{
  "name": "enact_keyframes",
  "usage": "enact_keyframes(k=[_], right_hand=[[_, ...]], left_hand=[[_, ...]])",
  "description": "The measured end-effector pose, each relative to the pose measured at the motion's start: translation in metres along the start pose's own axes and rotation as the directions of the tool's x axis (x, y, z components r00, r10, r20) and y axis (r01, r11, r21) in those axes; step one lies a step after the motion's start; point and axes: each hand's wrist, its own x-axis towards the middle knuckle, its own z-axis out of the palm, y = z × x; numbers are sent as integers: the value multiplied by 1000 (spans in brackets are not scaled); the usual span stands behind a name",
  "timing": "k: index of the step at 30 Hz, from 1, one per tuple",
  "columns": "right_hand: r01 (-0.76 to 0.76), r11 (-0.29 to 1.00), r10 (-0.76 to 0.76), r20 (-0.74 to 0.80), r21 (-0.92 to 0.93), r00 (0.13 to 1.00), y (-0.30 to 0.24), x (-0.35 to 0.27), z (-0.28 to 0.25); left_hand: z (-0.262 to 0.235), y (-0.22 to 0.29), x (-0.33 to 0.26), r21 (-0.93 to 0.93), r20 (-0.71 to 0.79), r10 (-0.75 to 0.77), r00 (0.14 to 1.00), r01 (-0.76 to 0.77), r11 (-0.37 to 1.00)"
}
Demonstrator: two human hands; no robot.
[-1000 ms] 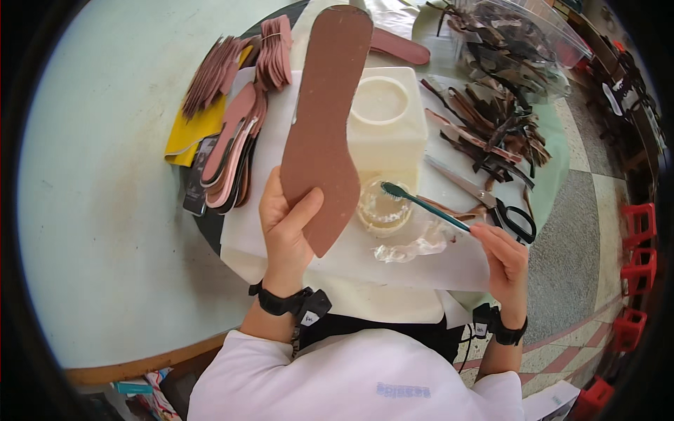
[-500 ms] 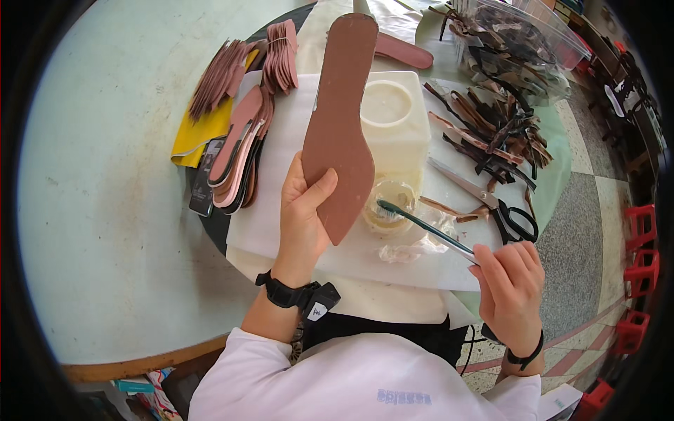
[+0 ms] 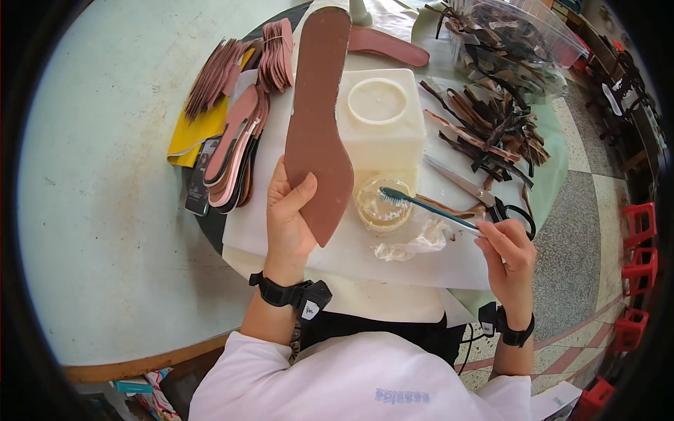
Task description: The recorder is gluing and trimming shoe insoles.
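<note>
My left hand grips a reddish-brown shoe insole by its toe end, thumb across the face, heel end pointing away from me. In my right hand is a green toothbrush, pinched near the end of its handle. Its bristle head lies over the mouth of a small round jar with whitish, sticky-looking stuff in it; whether the bristles touch that stuff I cannot tell. Behind the jar stands a translucent white plastic container with a round lid. Crumpled clear plastic film lies beside the jar.
Scissors with black handles lie right of the jar, near a heap of dark leather strips. Bundled insoles and stacked insoles are at left, by a yellow cloth and a phone. Another insole lies behind.
The insole in my left hand has shifted left and turned slightly, exposing more of the container. My right hand has turned, and the toothbrush head has moved slightly up over the jar.
</note>
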Motion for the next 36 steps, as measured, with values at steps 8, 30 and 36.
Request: enact_keyframes(k=[8, 30, 36], right_hand=[[-39, 999, 39, 26, 17, 999, 21, -6, 15], [-2, 999, -1, 66, 38, 998, 16, -9, 1], [-198, 957, 204, -7, 210, 979, 28, 23, -36]], left_hand=[[1, 0, -2, -18, 24, -54, 998, 55, 998], [21, 2, -14, 67, -25, -160, 987, 161, 985], [34, 3, -20, 30, -105, -240, 965, 244, 969]])
